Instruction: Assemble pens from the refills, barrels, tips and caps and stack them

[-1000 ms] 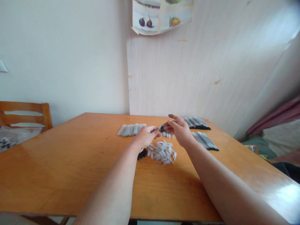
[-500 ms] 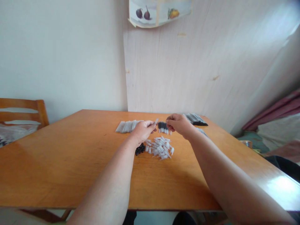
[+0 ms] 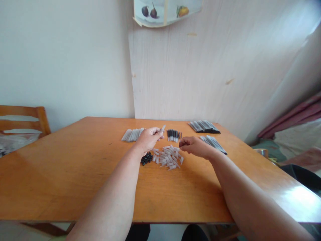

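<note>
My left hand is closed round a slim translucent tube, whose end pokes up past the thumb. Lower and to the right, my right hand has its fingers drawn together at the edge of a loose pile of small white pointed plastic pieces. Whether a piece is between those fingertips I cannot make out. Beyond the hands lies a short row of black ink refills with white ends. A heap of small black plugs sits left of the white pile, partly behind my left wrist.
A row of clear tubes lies behind my left hand. At the right are two groups of clear pens with black ends, one farther back and one nearer. The wooden table meets the wall; a chair stands left.
My right hand has come down and nearer, from beside the black refills to the white pile's edge. My left hand still holds the tube. The view has shifted slightly.
</note>
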`<state>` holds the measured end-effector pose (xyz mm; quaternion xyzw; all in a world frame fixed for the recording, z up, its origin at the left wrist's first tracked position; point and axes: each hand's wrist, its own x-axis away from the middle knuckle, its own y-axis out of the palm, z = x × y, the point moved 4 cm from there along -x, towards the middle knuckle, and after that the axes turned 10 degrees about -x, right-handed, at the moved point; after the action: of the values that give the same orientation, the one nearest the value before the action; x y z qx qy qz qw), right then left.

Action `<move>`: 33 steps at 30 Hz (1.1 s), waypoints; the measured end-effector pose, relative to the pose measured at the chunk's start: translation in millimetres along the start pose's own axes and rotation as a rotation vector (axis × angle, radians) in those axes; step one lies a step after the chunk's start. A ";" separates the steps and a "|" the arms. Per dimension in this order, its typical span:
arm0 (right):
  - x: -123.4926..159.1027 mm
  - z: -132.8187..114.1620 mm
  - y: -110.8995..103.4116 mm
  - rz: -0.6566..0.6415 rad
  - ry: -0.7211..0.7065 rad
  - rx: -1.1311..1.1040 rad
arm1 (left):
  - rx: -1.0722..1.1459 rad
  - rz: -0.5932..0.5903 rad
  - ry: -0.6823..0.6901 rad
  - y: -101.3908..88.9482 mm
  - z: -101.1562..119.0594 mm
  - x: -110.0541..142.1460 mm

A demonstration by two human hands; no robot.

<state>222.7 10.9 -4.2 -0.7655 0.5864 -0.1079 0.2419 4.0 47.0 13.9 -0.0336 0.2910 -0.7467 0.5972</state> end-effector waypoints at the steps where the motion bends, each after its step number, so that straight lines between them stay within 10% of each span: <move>1: -2.6 -1.3 3.2 0.032 -0.027 0.014 | 0.014 0.015 -0.005 -1.7 0.0 0.0; 10: 4.0 -49.6 73.7 -0.020 -0.442 0.454 | 0.172 0.113 -0.052 -13.8 1.6 1.3; 19: 8.0 -65.0 117.3 -0.039 -0.492 0.845 | 0.194 0.115 -0.003 -13.5 2.7 0.4; 28: 5.8 -63.8 128.3 -0.066 -0.506 0.854 | 0.141 0.103 0.041 -12.2 -2.4 -1.7; 33: 3.4 -60.0 114.5 -0.011 -0.421 0.411 | 0.138 0.111 0.035 -12.2 -5.0 -2.7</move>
<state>100.0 -29.3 -9.9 -0.7092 0.4850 -0.0645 0.5076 -7.9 52.8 16.3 0.0369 0.2506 -0.7313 0.6332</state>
